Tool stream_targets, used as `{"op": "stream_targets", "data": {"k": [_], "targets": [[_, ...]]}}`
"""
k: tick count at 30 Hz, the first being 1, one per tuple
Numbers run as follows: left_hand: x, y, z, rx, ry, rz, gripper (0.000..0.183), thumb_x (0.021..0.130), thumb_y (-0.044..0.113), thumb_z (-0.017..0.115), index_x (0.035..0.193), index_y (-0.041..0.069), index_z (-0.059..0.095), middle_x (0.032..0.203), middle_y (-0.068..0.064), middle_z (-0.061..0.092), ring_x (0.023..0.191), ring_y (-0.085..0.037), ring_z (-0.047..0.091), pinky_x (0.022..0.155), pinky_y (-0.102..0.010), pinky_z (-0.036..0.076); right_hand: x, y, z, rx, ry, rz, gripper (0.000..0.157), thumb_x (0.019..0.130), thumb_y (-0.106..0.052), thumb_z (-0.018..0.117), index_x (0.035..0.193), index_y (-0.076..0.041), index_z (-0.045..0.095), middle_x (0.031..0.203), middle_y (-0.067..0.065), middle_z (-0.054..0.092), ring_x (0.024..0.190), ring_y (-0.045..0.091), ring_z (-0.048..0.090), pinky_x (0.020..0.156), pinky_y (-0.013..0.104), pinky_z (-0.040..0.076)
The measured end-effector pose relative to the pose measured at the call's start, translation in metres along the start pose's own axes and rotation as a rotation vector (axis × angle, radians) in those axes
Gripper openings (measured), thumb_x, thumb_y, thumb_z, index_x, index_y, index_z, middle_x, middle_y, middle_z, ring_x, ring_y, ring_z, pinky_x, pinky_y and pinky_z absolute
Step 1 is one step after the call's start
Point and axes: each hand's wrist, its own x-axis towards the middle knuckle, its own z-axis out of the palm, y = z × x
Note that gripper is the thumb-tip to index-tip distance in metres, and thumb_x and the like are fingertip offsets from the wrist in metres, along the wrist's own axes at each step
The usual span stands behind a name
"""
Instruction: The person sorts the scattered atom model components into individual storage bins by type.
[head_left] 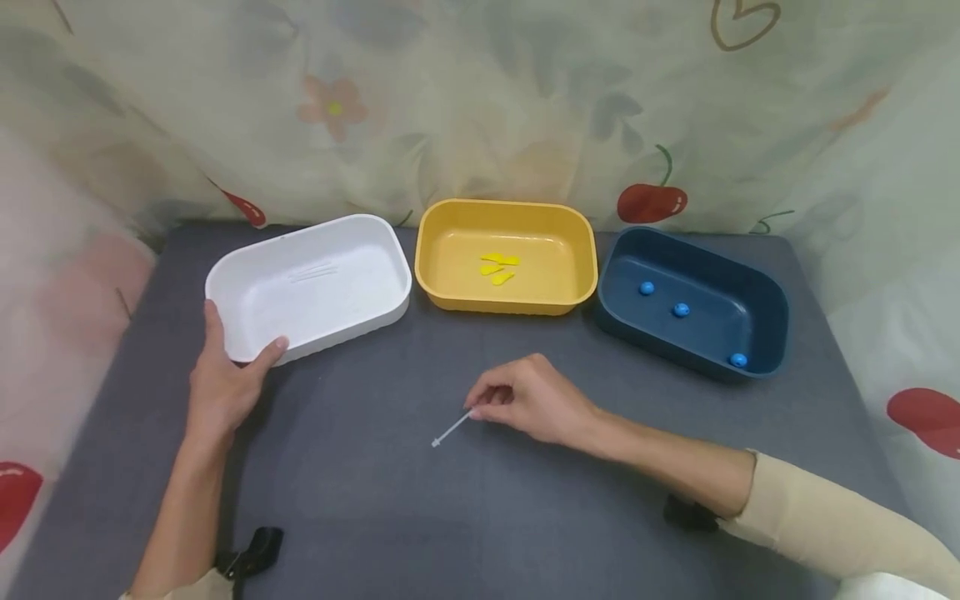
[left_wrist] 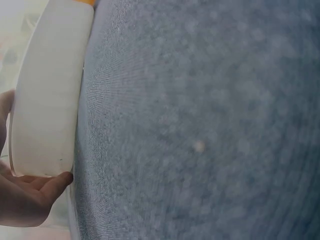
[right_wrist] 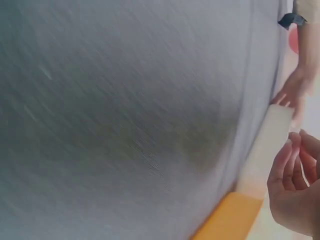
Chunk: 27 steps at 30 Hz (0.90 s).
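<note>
My left hand (head_left: pixel 225 387) grips the near left corner of a white tray (head_left: pixel 345 332), the thumb at the front rim and the fingers along its left side. In the left wrist view, fingers (left_wrist: pixel 56 189) bend round the tray's end. Over the middle of the table, my right hand (head_left: pixel 536 400) pinches a thin white cable tie (head_left: pixel 452 428) between thumb and fingertips. Its small blocky head points down and to the left. A few similar thin white strips (head_left: pixel 313 272) lie in the white tray. The right wrist view shows the curled right fingers (right_wrist: pixel 281 167).
A yellow tray (head_left: pixel 506 305) with several small yellow drop-shaped pieces (head_left: pixel 501 278) stands at the back centre. To its right is a dark blue tray (head_left: pixel 660 337) with blue beads (head_left: pixel 681 310). Patterned cloth (head_left: pixel 480 108) hangs behind the grey tabletop (head_left: pixel 360 500).
</note>
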Motion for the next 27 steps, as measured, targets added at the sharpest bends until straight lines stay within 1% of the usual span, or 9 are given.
{"op": "stream_targets", "data": {"k": [2, 8, 12, 15, 18, 22, 27], "targets": [[0.001, 0.0, 0.001, 0.007, -0.001, 0.011, 0.106, 0.092, 0.047, 0.066, 0.157, 0.026, -0.014, 0.164, -0.015, 0.005, 0.148, -0.042, 0.012, 0.117, -0.058, 0.013, 0.008, -0.006, -0.004, 0.0, -0.005, -0.011, 0.014, 0.083, -0.011, 0.081, 0.098, -0.011, 0.078, 0.082, -0.014, 0.07, 0.068, 0.004, 0.061, 0.064, 0.024, 0.054], [0.001, 0.0, 0.001, 0.003, 0.014, 0.015, 0.106, 0.092, 0.046, 0.068, 0.158, 0.025, -0.012, 0.164, -0.015, 0.006, 0.148, -0.042, 0.013, 0.118, -0.056, 0.013, 0.037, -0.023, -0.013, -0.041, -0.011, -0.073, 0.012, 0.084, -0.015, 0.081, 0.095, -0.012, 0.078, 0.08, -0.014, 0.07, 0.066, 0.003, 0.059, 0.063, 0.022, 0.053], [0.001, 0.002, 0.001, 0.002, 0.017, 0.019, 0.106, 0.092, 0.046, 0.067, 0.158, 0.024, -0.012, 0.164, -0.016, 0.005, 0.148, -0.042, 0.012, 0.118, -0.056, 0.013, 0.058, -0.033, -0.018, -0.061, 0.006, -0.108, 0.011, 0.083, -0.015, 0.082, 0.093, -0.014, 0.078, 0.079, -0.013, 0.07, 0.065, 0.002, 0.059, 0.062, 0.022, 0.052], [0.0, 0.002, 0.0, 0.0, 0.021, 0.026, 0.106, 0.092, 0.046, 0.068, 0.158, 0.023, -0.012, 0.164, -0.016, 0.006, 0.148, -0.042, 0.013, 0.118, -0.055, 0.013, 0.075, -0.036, -0.018, -0.074, 0.026, -0.124, 0.01, 0.083, -0.016, 0.082, 0.092, -0.014, 0.078, 0.078, -0.012, 0.07, 0.066, 0.001, 0.061, 0.062, 0.021, 0.052], [0.001, 0.001, 0.0, 0.001, 0.018, 0.032, 0.106, 0.092, 0.046, 0.068, 0.158, 0.022, -0.011, 0.164, -0.015, 0.005, 0.148, -0.042, 0.013, 0.118, -0.056, 0.013, 0.091, -0.037, -0.018, -0.098, 0.04, -0.123, 0.008, 0.084, -0.016, 0.081, 0.091, -0.015, 0.078, 0.076, -0.012, 0.07, 0.064, 0.001, 0.061, 0.059, 0.021, 0.05], [0.001, 0.001, 0.0, -0.003, 0.011, 0.032, 0.106, 0.092, 0.047, 0.067, 0.158, 0.022, -0.012, 0.164, -0.014, 0.004, 0.149, -0.041, 0.012, 0.118, -0.056, 0.012, 0.111, -0.037, -0.017, -0.13, 0.05, -0.1, 0.008, 0.085, -0.019, 0.08, 0.092, -0.016, 0.079, 0.071, -0.013, 0.068, 0.061, 0.003, 0.059, 0.055, 0.022, 0.047], [0.001, 0.001, 0.0, -0.008, 0.014, 0.029, 0.106, 0.092, 0.046, 0.068, 0.158, 0.023, -0.012, 0.164, -0.014, 0.004, 0.149, -0.041, 0.012, 0.118, -0.055, 0.013, 0.135, -0.037, -0.017, -0.119, 0.072, -0.063, 0.006, 0.088, -0.019, 0.077, 0.093, -0.017, 0.079, 0.072, -0.01, 0.069, 0.062, 0.003, 0.06, 0.056, 0.023, 0.046]]}}
